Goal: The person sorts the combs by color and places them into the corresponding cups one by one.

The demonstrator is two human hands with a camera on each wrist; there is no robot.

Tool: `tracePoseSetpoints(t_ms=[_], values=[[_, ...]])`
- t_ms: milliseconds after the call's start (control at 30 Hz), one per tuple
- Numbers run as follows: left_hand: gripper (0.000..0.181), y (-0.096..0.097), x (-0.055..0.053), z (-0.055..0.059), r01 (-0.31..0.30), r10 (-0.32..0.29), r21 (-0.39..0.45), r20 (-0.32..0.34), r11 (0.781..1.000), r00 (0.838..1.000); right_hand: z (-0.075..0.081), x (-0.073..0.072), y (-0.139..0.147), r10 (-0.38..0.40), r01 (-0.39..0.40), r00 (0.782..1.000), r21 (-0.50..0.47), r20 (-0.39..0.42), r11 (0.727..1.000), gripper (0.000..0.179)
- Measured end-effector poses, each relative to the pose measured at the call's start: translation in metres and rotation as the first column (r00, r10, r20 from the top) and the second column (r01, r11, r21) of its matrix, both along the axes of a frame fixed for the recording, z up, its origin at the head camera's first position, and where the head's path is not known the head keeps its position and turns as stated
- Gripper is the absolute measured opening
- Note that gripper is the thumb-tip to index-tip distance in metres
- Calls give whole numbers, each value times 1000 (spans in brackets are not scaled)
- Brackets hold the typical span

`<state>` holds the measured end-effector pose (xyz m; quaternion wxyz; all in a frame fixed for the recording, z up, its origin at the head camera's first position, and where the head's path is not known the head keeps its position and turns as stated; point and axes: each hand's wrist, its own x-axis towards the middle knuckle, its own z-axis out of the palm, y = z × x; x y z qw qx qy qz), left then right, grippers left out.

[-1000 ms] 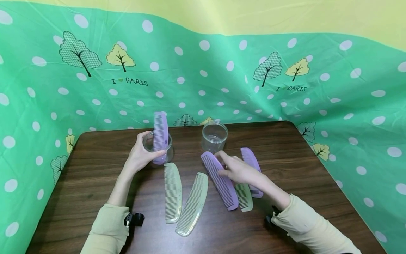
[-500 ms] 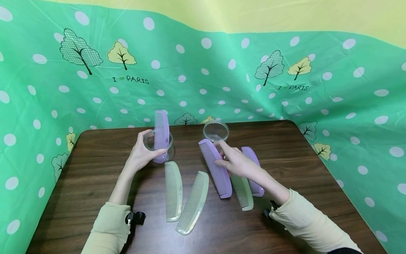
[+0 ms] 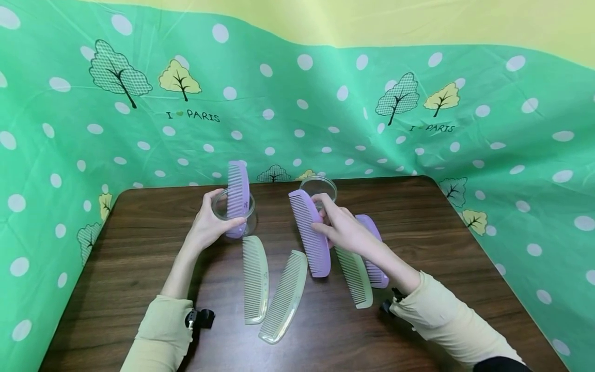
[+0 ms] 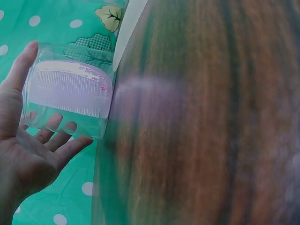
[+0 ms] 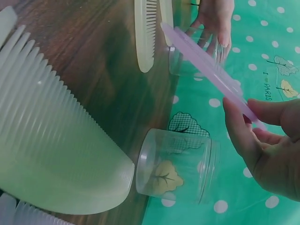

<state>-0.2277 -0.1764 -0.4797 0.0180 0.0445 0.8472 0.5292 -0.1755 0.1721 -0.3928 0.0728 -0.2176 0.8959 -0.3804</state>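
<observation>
My left hand (image 3: 206,226) grips a clear jar (image 4: 61,124) around its side, thumb near the rim. Inside that jar a purple comb (image 3: 238,188) stands upright, its upper part above the rim. My right hand (image 3: 344,227) pinches a second purple comb (image 3: 310,235) between thumb and fingers, raised off the table and tilted, as the right wrist view shows. Just behind this comb stands another clear jar (image 5: 176,164), with nothing in it. Below the right hand lie a green comb (image 3: 355,279) and a third purple comb (image 3: 375,268), partly hidden by the hand and forearm.
Two more green combs, one straighter (image 3: 255,281) and one slanted (image 3: 284,297), lie on the dark wood table (image 3: 139,243) between the hands. A green dotted cloth (image 3: 297,119) hangs behind the table and along its sides.
My right hand has lifted the second purple comb off the green one and moved it up and slightly left, towards the right jar. The left hand keeps its hold on its jar.
</observation>
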Motion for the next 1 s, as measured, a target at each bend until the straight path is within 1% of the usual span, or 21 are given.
tracePoseSetpoints(t_ms=[100,267,400,533,700,1000], values=[[109,0,0,0,-3,3,6,2,1000,1000,1,-2,-3,-23,22,999,-41,-23,999,53],[109,0,1,-1,-2,2,22,-4,1000,1000,3,-8,-10,-26,20,998,-115,-51,993,51],[108,0,1,-1,-5,5,25,-7,1000,1000,4,-13,-17,-51,41,997,-151,-61,988,52],[107,0,1,-1,-7,8,28,-12,1000,1000,7,-18,-23,-78,67,996,-175,-54,982,53],[106,2,1,-1,-7,8,33,-12,999,1000,9,-22,-29,-80,70,996,-190,-48,979,53],[108,1,2,-1,-14,14,28,-6,1000,1000,13,-30,-40,-86,67,993,-207,-83,976,51]])
